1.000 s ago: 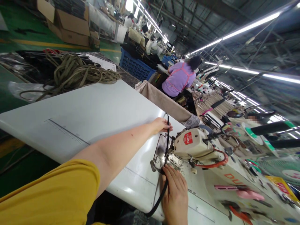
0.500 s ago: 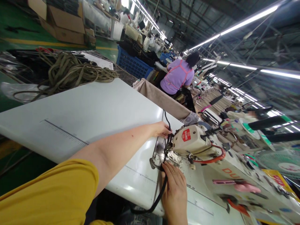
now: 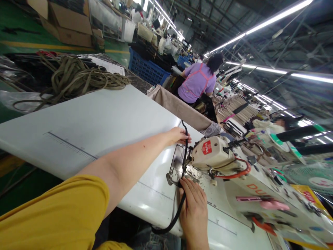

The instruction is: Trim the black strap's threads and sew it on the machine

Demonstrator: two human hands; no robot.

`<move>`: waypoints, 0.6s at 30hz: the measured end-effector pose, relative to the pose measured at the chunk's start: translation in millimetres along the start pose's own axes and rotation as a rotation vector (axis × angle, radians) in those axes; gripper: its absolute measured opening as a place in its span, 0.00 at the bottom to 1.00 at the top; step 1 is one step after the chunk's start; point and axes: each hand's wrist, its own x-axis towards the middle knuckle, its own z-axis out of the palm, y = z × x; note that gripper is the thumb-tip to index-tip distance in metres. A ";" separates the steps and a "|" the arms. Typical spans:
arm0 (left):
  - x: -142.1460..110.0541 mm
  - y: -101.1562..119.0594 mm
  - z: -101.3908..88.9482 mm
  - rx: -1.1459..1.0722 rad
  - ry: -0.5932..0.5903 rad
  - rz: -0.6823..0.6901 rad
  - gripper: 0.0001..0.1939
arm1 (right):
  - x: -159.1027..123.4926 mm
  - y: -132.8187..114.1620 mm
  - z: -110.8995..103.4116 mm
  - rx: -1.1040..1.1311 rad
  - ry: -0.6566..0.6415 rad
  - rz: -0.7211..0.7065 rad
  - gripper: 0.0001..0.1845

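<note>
A narrow black strap (image 3: 172, 224) runs across the metal plate (image 3: 177, 161) of a white sewing machine (image 3: 212, 152), under its head. My left hand (image 3: 179, 136) pinches the strap on the far side of the machine head. On the near side, my right hand (image 3: 194, 203) has its fingers together, pressing the strap down by the plate; its thumb is partly hidden. From there the strap curves toward me and hangs over the table's front edge. The needle area is too small to make out.
Bundled olive straps (image 3: 78, 78) lie at the table's far left. A cloth-lined trough (image 3: 179, 106) borders the far edge of the white table (image 3: 104, 114). Beyond it are a blue crate (image 3: 145, 66) and a seated person in purple (image 3: 196, 81). Pink-handled snips (image 3: 270, 204) rest on the machine.
My left hand has shifted slightly farther from me, with the strap drawn along. The hanging near end has slid a little to the right. My right hand has stayed almost in place.
</note>
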 end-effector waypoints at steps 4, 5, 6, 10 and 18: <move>-3.1 6.6 -0.2 -0.028 0.036 0.047 0.07 | -0.8 0.6 -0.5 0.007 -0.024 0.013 0.17; -3.6 8.0 -0.5 -0.036 0.048 0.060 0.07 | -0.6 0.5 -0.8 0.005 -0.026 0.011 0.17; -3.8 9.2 -0.9 -0.045 0.061 0.073 0.07 | -0.4 0.4 -1.1 0.002 -0.024 0.009 0.16; -2.8 13.5 -3.1 -0.075 0.114 0.126 0.08 | -0.3 -0.2 -1.5 0.000 -0.014 0.008 0.16; -3.9 11.9 0.4 -0.034 0.058 0.055 0.05 | -1.2 -0.4 0.3 0.006 -0.018 0.014 0.16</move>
